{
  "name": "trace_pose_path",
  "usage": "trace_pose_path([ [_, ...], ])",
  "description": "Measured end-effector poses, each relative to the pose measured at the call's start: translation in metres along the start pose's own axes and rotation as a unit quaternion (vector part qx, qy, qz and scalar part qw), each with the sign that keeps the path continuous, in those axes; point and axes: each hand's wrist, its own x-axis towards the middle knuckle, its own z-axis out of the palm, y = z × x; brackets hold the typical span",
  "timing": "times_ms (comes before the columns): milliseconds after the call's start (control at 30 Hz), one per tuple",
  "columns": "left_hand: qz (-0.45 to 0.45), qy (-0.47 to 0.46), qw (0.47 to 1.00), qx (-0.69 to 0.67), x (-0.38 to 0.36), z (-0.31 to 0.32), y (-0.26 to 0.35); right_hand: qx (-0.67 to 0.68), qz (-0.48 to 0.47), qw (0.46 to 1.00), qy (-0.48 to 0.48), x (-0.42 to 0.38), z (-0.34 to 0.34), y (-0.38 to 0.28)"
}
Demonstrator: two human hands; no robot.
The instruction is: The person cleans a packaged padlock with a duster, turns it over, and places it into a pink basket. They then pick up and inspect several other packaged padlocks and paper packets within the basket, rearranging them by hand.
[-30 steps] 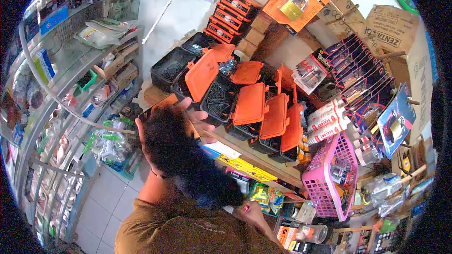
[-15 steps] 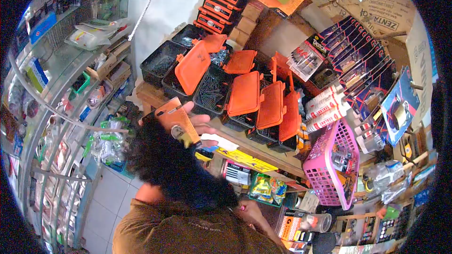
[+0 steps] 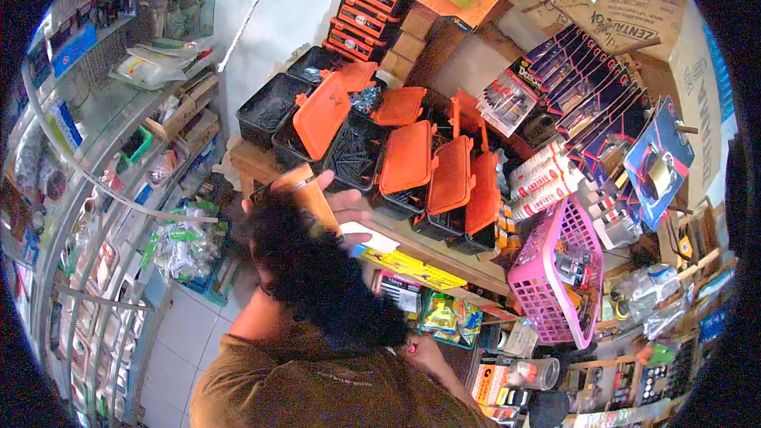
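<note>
Dark curly hair (image 3: 325,285) covers much of the middle of the head view and hides part of both hands. My left hand (image 3: 346,210) holds an orange blister card (image 3: 305,190) upright in front of open black boxes. Its fingers show beyond the card's right edge; the card's lower part lies behind the hair. Lower down, close to the brown shirt (image 3: 317,384), my right hand (image 3: 426,353) is curled, with a pink spot at its fingers. What it holds, if anything, cannot be seen.
Black boxes with orange lids (image 3: 408,158) hold nails or screws on a wooden shelf. A pink basket (image 3: 543,285) stands on the right, near sealant tubes (image 3: 543,182) and hanging packs (image 3: 590,103). A glass display case (image 3: 95,182) curves along the left, above a tiled floor (image 3: 178,333).
My left hand and the card have shifted slightly right. The card has turned, and a round part seen on it earlier is now behind the hair. More of the left forearm shows.
</note>
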Motion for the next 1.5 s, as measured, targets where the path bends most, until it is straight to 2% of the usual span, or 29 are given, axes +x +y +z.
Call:
trace_pose_path([
  [67, -0.013, -0.037, 0.999, -0.005, 0.003, 0.002, 0.001, 0.026, -0.051, 0.998, 0.039, -0.001, -0.005, -0.001],
  [133, 0.107, 0.274, 0.956, -0.019, 0.001, 0.013, -0.005, 0.022, -0.028, 0.999, 0.036, -0.005, -0.002, -0.002],
  [167, 0.098, 0.310, 0.944, 0.047, -0.002, 0.013, -0.003, 0.018, -0.006, 0.999, 0.032, -0.007, 0.001, -0.003],
  [200, 0.096, 0.309, 0.945, 0.047, -0.002, 0.011, -0.003, 0.012, 0.015, 0.999, 0.028, -0.008, 0.001, -0.003],
  [267, 0.009, 0.018, 1.000, 0.004, -0.002, 0.005, -0.004, -0.019, 0.002, 0.999, -0.026, -0.006, 0.009, 0.029],
  [333, 0.046, 0.082, 0.995, -0.025, -0.001, -0.002, -0.005, 0.039, -0.020, 0.999, 0.020, -0.008, 0.006, 0.019],
  [367, 0.080, 0.149, 0.984, -0.056, -0.002, -0.006, -0.006, 0.030, 0.079, 0.996, 0.038, -0.012, 0.001, 0.012],
  [467, 0.122, 0.224, 0.951, -0.177, 0.000, 0.008, -0.009, 0.029, 0.030, 0.997, 0.058, -0.017, 0.002, -0.005],
  [533, -0.011, 0.037, 0.999, -0.030, 0.000, -0.001, -0.008, -0.008, -0.008, 0.999, 0.034, -0.018, 0.006, 0.008],
  [600, -0.034, 0.013, 0.999, -0.040, 0.000, -0.004, -0.008, 0.042, -0.014, 0.999, 0.027, -0.017, 0.007, 0.014],
  [667, 0.061, 0.183, 0.980, 0.041, -0.001, 0.008, -0.011, 0.047, 0.044, 0.997, 0.035, -0.018, 0.004, 0.004],
  [700, 0.111, 0.265, 0.956, -0.057, 0.005, 0.007, -0.013, 0.053, 0.100, 0.993, 0.043, -0.018, 0.004, -0.001],
  [733, 0.110, 0.264, 0.956, -0.057, 0.005, 0.005, -0.014, 0.054, 0.101, 0.992, 0.043, -0.018, 0.006, 0.002],
  [800, 0.089, 0.099, 0.991, -0.025, 0.002, -0.003, -0.014, -0.005, 0.001, 1.000, 0.011, -0.016, 0.012, 0.013],
  [833, -0.029, 0.079, 0.995, -0.056, -0.005, -0.014, -0.010, 0.029, -0.012, 0.999, 0.012, -0.017, 0.011, 0.010],
  [867, -0.029, 0.044, 0.997, -0.059, -0.005, -0.021, -0.009, 0.027, -0.012, 0.999, 0.012, -0.017, 0.011, 0.013],
  [933, -0.008, 0.078, 0.997, -0.002, -0.005, 0.002, -0.007, 0.081, 0.026, 0.994, 0.069, -0.017, 0.017, 0.024],
  [967, 0.056, 0.247, 0.965, -0.073, -0.003, 0.003, -0.010, 0.082, 0.028, 0.994, 0.067, -0.017, 0.019, 0.026],
  [1000, 0.073, 0.141, 0.938, -0.307, -0.008, 0.008, -0.009, 0.057, 0.032, 0.997, 0.030, -0.017, 0.021, 0.026],
  [1067, 0.079, 0.124, 0.988, -0.049, -0.003, -0.005, -0.014, 0.035, 0.037, 0.999, -0.007, -0.020, 0.021, 0.018],
  [1100, -0.027, 0.039, 0.997, -0.053, -0.008, -0.018, -0.009, 0.039, 0.028, 0.999, 0.005, -0.023, 0.013, -0.001],
  [1133, -0.046, 0.080, 0.995, -0.046, -0.010, -0.019, -0.005, 0.042, 0.019, 0.999, 0.016, -0.024, 0.007, -0.012],
  [1200, 0.017, 0.062, 0.998, -0.018, -0.011, -0.002, -0.007, 0.062, 0.038, 0.997, 0.037, -0.024, 0.007, -0.012],
  [1233, 0.100, 0.272, 0.942, -0.168, -0.005, 0.008, -0.007, 0.085, 0.058, 0.993, 0.060, -0.024, 0.009, -0.012],
  [1267, 0.057, 0.249, 0.959, -0.121, -0.015, -0.001, -0.007, 0.086, 0.058, 0.993, 0.061, -0.024, 0.012, -0.008],
  [1367, -0.021, -0.034, 0.999, 0.016, -0.007, -0.009, -0.002, 0.024, 0.046, 0.999, -0.004, -0.025, 0.017, 0.004],
  [1400, -0.018, -0.035, 0.999, 0.016, -0.007, -0.006, -0.002, 0.049, 0.062, 0.996, 0.038, -0.025, 0.015, 0.002],
  [1467, 0.113, 0.216, 0.951, -0.191, -0.011, 0.005, -0.003, 0.075, 0.078, 0.991, 0.079, -0.026, 0.016, 0.006],
  [1500, 0.079, 0.029, 0.920, -0.384, -0.013, -0.004, -0.002, 0.070, 0.088, 0.991, 0.066, -0.024, 0.018, 0.006],
])
